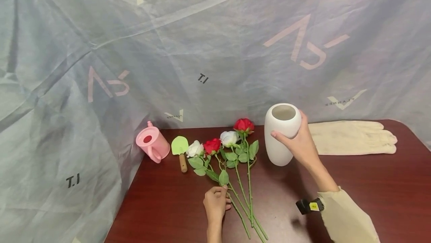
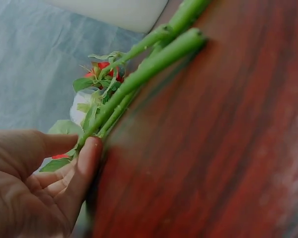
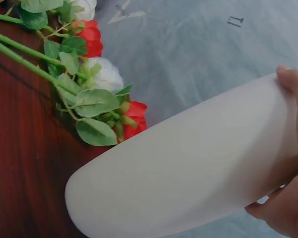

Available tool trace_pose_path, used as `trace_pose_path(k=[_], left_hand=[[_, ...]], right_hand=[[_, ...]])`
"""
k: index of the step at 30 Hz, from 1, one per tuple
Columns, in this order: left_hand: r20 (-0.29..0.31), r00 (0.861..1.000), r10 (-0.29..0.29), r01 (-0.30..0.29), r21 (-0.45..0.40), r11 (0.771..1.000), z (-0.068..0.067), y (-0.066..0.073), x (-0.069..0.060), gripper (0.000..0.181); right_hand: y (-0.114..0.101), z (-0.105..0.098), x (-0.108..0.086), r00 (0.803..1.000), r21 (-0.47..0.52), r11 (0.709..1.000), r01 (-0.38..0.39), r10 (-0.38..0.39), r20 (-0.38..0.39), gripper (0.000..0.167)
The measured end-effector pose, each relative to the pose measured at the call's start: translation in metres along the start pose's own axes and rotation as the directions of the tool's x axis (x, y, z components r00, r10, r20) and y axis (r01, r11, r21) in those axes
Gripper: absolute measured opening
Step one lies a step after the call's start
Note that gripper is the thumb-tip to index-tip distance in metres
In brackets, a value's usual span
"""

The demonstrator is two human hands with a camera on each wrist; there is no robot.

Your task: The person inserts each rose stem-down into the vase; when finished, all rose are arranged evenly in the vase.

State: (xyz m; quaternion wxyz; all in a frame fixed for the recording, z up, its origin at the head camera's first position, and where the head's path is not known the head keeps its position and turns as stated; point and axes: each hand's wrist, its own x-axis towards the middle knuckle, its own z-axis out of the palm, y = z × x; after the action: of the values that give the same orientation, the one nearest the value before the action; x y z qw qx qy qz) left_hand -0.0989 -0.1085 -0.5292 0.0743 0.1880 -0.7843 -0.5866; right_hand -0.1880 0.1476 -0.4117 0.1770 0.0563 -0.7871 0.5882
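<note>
My right hand [image 1: 301, 142] grips a white vase [image 1: 278, 147] near its rim, thumb on the near side and fingers around the far right. The vase's mouth faces up and slightly forward; whether its base touches the table I cannot tell. Lower down, my left hand [image 1: 216, 202] pinches a green stem [image 2: 139, 79] between thumb and fingers, apparently that of the leftmost white rose [image 1: 195, 148]. Beside it lie a red rose [image 1: 212, 146], a second white rose [image 1: 229, 138] and another red rose [image 1: 244, 125], their leafy stems crossing toward the front.
A pink watering can [image 1: 158, 143] stands at the table's back left. Next to it lies a small green trowel [image 1: 180, 145] with a wooden handle. Cream gloves [image 1: 350, 137] lie at the back right. Grey printed fabric [image 1: 215, 48] hangs behind the dark red table [image 1: 161, 202].
</note>
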Motion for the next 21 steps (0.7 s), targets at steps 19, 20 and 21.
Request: trace_pose_path(k=[19, 20, 21], left_hand=[[-0.034, 0.999, 0.027, -0.040, -0.468, 0.883, -0.009, 0.023, -0.014, 0.020], [-0.030, 0.999, 0.021, -0.033, -0.510, 0.859, -0.010, 0.026, -0.015, 0.021], [-0.023, 1.000, 0.016, -0.026, -0.558, 0.830, -0.010, 0.029, -0.015, 0.023]], right_hand=[[-0.025, -0.004, -0.006, 0.999, 0.055, 0.998, 0.024, -0.026, 0.035, 0.093], [-0.025, -0.004, -0.007, 0.999, 0.059, 0.998, 0.024, -0.026, 0.034, 0.093], [-0.024, -0.004, -0.007, 0.999, 0.054, 0.998, 0.024, -0.026, 0.029, 0.093]])
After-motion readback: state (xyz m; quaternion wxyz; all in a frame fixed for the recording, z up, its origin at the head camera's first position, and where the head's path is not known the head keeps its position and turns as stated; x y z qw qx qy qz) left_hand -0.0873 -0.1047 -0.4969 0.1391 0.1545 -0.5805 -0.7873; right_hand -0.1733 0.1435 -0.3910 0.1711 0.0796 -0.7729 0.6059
